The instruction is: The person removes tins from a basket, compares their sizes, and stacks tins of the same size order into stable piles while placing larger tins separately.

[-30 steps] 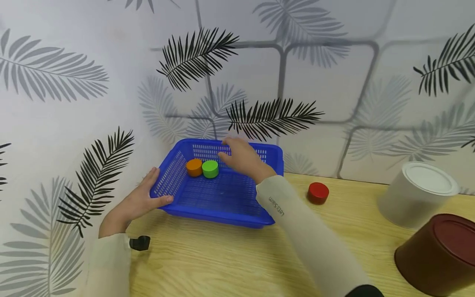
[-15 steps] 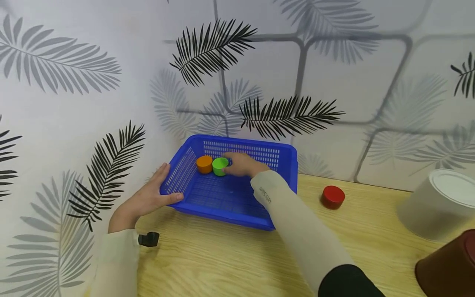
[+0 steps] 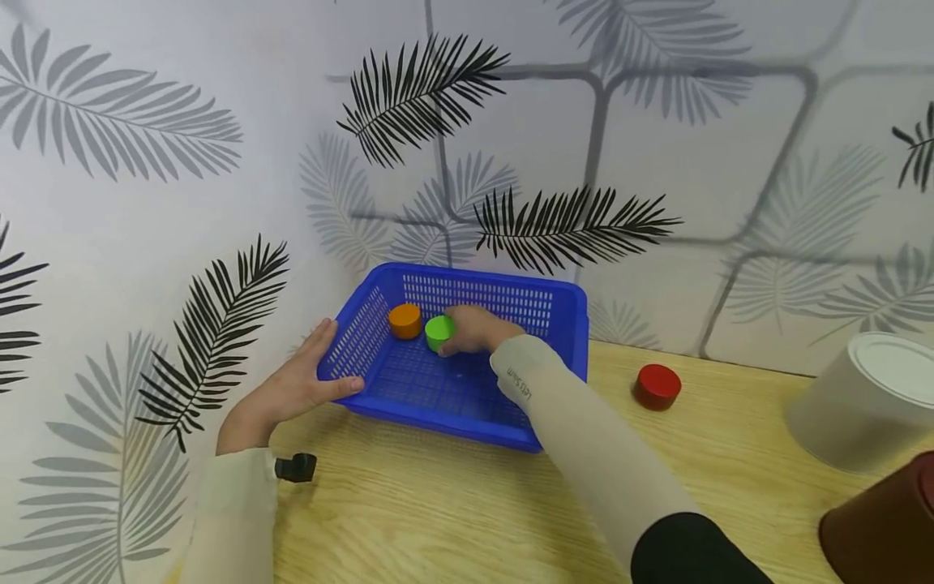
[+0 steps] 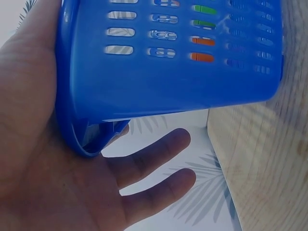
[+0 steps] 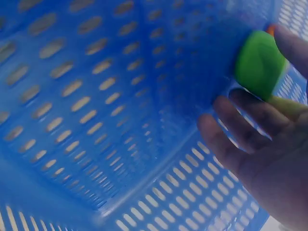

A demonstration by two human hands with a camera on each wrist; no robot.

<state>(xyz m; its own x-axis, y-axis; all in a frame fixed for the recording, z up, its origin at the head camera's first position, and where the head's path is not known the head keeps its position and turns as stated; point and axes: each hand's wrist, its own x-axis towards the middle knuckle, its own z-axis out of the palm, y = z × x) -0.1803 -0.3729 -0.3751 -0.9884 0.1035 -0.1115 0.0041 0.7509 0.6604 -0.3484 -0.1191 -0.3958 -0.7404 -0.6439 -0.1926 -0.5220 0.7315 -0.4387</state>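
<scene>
A blue plastic basket [image 3: 445,426] with slotted walls stands on the wooden table. My left hand [image 3: 284,393] rests against its left front corner, thumb at the front rim and straight fingers along the outside. In the left wrist view, the palm touches the rim and two fingers stretch out free. Inside the basket, my right hand [image 3: 474,328] pinches a short green cylinder block [image 3: 438,332] between thumb and forefinger. The other fingers spread loosely in the right wrist view. Just left of the green block sits an orange cylinder block [image 3: 404,321], slightly apart from it.
A red cylinder block [image 3: 657,387] lies on the table [image 3: 423,503] right of the basket. Farther right stand a white tub [image 3: 861,414] and a dark brown tub [image 3: 886,519], partly cut off. A leaf-patterned wall [image 3: 657,162] rises close behind the basket.
My right hand has come down from above the basket's back part onto the green block and grips it. The green block has shifted slightly right, away from the orange one. The view has turned right.
</scene>
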